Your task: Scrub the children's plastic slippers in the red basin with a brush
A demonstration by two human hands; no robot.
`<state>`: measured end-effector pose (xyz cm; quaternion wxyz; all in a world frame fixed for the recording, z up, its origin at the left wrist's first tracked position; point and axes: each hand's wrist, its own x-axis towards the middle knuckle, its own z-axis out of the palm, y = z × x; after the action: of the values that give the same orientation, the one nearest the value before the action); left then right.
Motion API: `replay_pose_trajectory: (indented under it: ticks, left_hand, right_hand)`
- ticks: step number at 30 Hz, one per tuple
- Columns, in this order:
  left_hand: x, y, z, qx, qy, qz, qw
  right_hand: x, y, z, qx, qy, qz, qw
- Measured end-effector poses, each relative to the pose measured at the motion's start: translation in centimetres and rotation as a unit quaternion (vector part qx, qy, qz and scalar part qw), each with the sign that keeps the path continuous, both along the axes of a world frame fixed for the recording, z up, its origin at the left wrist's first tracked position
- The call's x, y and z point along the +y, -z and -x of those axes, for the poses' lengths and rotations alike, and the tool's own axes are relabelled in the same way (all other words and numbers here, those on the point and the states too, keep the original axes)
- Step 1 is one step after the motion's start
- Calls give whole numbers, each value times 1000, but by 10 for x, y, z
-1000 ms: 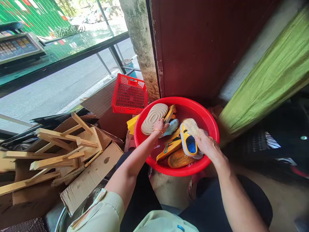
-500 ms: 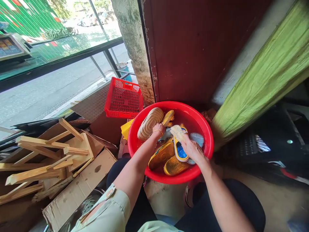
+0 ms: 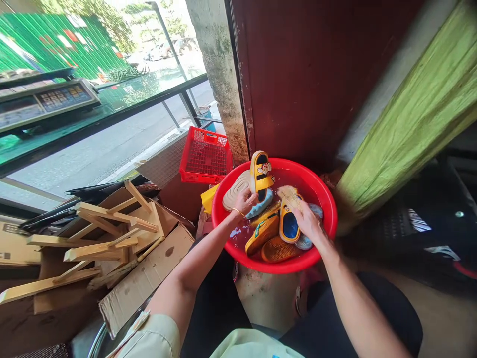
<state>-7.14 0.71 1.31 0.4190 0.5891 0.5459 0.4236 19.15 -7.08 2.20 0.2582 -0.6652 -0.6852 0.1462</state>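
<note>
My right grip [image 3: 309, 221] is closed around a pale-bristled scrub brush [image 3: 288, 197], its bristles just above a yellow-and-blue slipper [image 3: 289, 226]. The fingers hide most of the brush's back. My left grip [image 3: 244, 203] appears closed on the lower end of an upright yellow slipper [image 3: 262, 171], but the contact is partly covered, so I can't judge how firm the hold is.

Just under the left grip lie a beige sole [image 3: 236, 191] and a pale blue slipper [image 3: 257, 205]. Below and between both grips are a yellow slipper [image 3: 263, 236] and an orange sole [image 3: 278, 250]. All of them sit in shallow water [image 3: 238, 233] inside a red plastic basin [image 3: 298, 170].

Wet plastic is my main worry: a weak left hold could let the upright slipper slip and fall against the others. Hard scrubbing could make the loose yellow-and-blue slipper skate or flick water over the rim. Left of the basin, that water could reach a cardboard box [image 3: 149, 266] and wooden slats [image 3: 112, 219].

I can't make out what the basin stands on, so I can't rule out tipping if I lean on the rim. The slippers also overlap, and the undersides and any pieces lower down are hidden.
</note>
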Motion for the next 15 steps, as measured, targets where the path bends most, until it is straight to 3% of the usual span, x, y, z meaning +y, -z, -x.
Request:
replay_pose_trajectory:
  ticks: [4,7,11,15]
  left_hand:
    - [-34,6,-3,-81,45,51,994]
    - [-52,16,-6,-45,36,27,998]
    - [-63,22,-12,98,-2,-60,993]
    - [-67,19,-19,187,37,-147,971]
  right_hand:
    - [-5,-13,5,70,-21,-156,985]
    - [-15,-19,17,56,-86,-213,972]
    - [-24,-13,34,-24,-128,-190,973]
    - [-10,-5,24,-111,-79,-155,979]
